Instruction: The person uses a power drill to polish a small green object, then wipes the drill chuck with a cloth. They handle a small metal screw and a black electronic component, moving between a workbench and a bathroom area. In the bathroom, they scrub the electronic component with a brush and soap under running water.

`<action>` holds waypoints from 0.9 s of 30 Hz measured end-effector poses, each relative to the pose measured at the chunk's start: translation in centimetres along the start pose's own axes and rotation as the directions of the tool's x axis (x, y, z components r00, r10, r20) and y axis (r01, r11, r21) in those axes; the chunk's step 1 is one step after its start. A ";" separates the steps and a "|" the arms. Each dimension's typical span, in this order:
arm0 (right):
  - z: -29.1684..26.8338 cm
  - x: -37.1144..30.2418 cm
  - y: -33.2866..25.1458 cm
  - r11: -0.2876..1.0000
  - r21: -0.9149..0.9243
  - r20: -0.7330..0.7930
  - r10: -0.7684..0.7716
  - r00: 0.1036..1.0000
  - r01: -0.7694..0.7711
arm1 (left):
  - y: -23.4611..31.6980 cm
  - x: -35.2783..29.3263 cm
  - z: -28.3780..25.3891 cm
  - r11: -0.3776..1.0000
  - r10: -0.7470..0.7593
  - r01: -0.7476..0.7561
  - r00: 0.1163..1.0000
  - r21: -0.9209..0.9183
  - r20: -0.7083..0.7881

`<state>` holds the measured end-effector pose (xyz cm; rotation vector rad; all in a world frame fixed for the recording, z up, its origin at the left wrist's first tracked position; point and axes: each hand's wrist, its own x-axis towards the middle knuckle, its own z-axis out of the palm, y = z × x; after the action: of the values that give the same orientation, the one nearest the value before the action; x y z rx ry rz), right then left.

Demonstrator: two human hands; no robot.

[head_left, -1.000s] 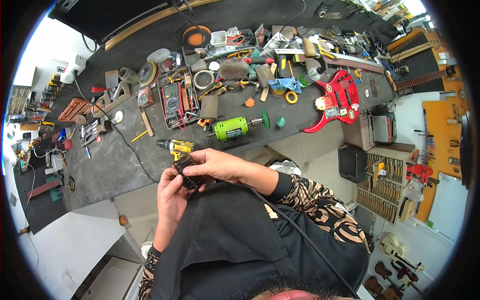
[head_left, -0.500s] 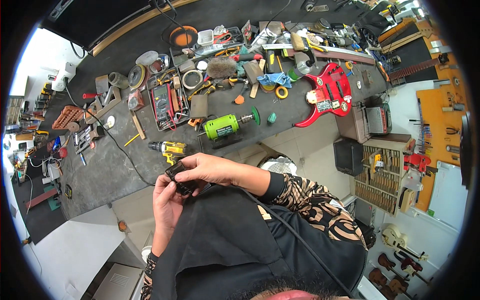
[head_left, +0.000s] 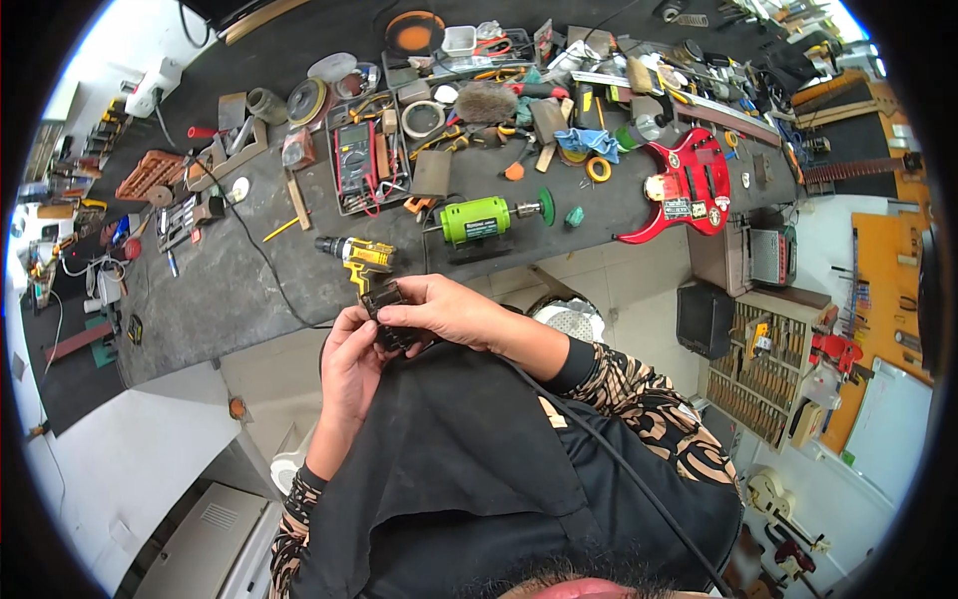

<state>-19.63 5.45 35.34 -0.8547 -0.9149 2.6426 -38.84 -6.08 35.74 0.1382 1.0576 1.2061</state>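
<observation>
A small black blocky part (head_left: 393, 337) with ridged edges is held between both hands in front of my apron, by the bench edge; its exact kind cannot be made out. My left hand (head_left: 349, 367) pinches it from the left with thumb and fingers. From the right, my right hand (head_left: 447, 311) grips it, thumb lying across its face. Just beyond the hands, a yellow and black cordless drill (head_left: 361, 256) lies on the bench, the foot of its handle partly hidden behind the part and fingers.
A green bench motor (head_left: 474, 220) with a green disc stands right of the drill. Farther right lies a red guitar body (head_left: 689, 190). A multimeter (head_left: 353, 160) rests in a tray among many tools. A black cable (head_left: 261, 262) crosses the bench on the left.
My view has shifted, so bench and hands appear farther right in the picture. Both hands still hold the black part, with the fingers slightly repositioned.
</observation>
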 end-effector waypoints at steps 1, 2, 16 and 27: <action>0.2 0.1 -0.1 1.000 -0.010 -0.005 0.009 1.000 -0.009 | 0.0 -0.1 -0.3 1.000 0.002 -0.002 1.000 0.006 -0.001; 0.3 0.1 -0.2 1.000 -0.020 -0.011 0.019 1.000 -0.019 | 0.0 -0.2 -0.5 1.000 0.004 -0.004 1.000 -0.012 0.012; 3.1 1.9 0.7 0.970 -0.236 0.072 0.081 0.994 -0.062 | 0.2 -2.9 -1.7 0.997 0.060 -0.065 0.992 -0.040 -0.107; 8.0 -8.0 2.3 0.976 -0.080 -0.364 -0.219 0.905 0.204 | 2.5 -2.7 1.6 0.950 -0.235 0.142 0.914 0.280 0.332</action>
<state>-17.95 -3.36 42.65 -1.1446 -0.9018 2.1820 -39.33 -6.59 39.68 0.4291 0.8694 0.8258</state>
